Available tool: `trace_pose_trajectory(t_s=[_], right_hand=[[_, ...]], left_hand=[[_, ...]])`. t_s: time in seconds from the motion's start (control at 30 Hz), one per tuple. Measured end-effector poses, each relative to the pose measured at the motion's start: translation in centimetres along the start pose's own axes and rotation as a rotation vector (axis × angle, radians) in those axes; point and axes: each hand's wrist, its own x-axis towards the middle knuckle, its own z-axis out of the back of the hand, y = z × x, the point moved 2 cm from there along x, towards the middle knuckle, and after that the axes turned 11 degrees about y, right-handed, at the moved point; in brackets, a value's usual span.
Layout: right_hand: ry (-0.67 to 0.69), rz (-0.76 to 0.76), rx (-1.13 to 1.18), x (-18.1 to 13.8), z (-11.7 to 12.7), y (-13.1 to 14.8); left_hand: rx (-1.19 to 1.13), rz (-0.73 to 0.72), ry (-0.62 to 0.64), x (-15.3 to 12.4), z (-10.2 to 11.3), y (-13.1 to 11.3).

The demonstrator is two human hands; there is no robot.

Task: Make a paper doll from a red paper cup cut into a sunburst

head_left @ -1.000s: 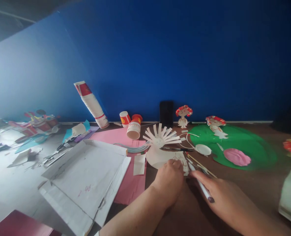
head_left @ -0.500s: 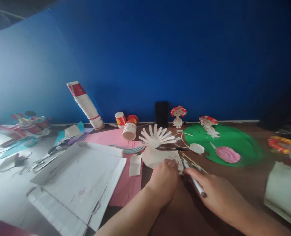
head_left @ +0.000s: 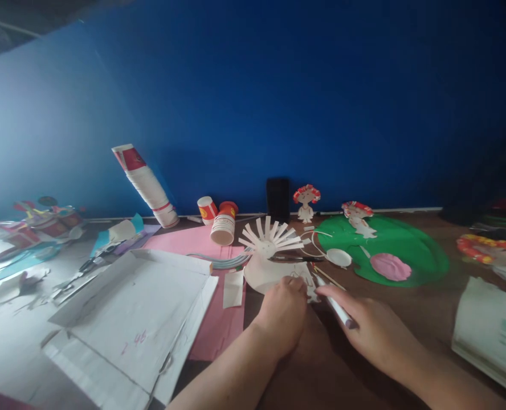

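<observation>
My right hand [head_left: 364, 319] is closed around a white marker [head_left: 341, 310] with a dark end, its tip pointing away from me toward a small white paper cutout figure [head_left: 312, 289]. Curled over the left side of that cutout is my left hand [head_left: 284, 304], its fingertips hidden and pressing the paper down. Faint outlines show on the cutout. Behind the hands lies a round pale paper disc [head_left: 261, 274], and above it a cup cut into fanned white strips [head_left: 266, 246]. A thin dark brush or pen [head_left: 296, 259] and thin sticks [head_left: 330, 275] lie close by.
To the left are an open white box lid [head_left: 129, 302] and pink paper [head_left: 219, 324]. Stacked paper cups [head_left: 146, 191] lean near the blue wall. Finished paper dolls [head_left: 306, 202] with red curls stand behind. On the right, green paper [head_left: 424, 256] carries a pink piece [head_left: 390, 266].
The whole view has shifted slightly. Both hands stay at the cutout, and the marker in my right hand has turned only a little.
</observation>
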Motion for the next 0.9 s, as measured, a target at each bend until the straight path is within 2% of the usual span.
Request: trace_pose_trajectory(t_s=[0.13,0.37,0.43,0.57,0.63,0.8,0.9], right_hand=[[-0.008,0.042,0.192,0.0,-0.3,-0.5],[-0.319,0.166,0.345,0.7,-0.5,-0.8],[-0.333,0.096,0.435,1.1,-0.2,-1.1],[-0.156,-0.238,0.703,1.5,0.2,-1.8],[-0.106,-0.351,0.855,1.6,0.2,-2.1],[-0.155,-0.389,1.334,2.2,-0.9,-3.0],[-0.187,-0.396,1.532,2.4,-1.4,-3.2]], left_hand=[[0.022,-0.009,0.027,-0.1,0.2,0.1],[0.050,-0.016,-0.032,0.2,-0.8,0.4],[0.044,-0.019,-0.037,0.3,-0.9,0.3],[0.013,-0.003,-0.042,0.4,-0.7,0.3],[0.006,0.001,-0.041,0.4,-0.7,0.3],[-0.009,-0.003,-0.037,0.5,-0.9,0.3],[-0.007,-0.007,-0.036,0.6,-1.0,0.3]])
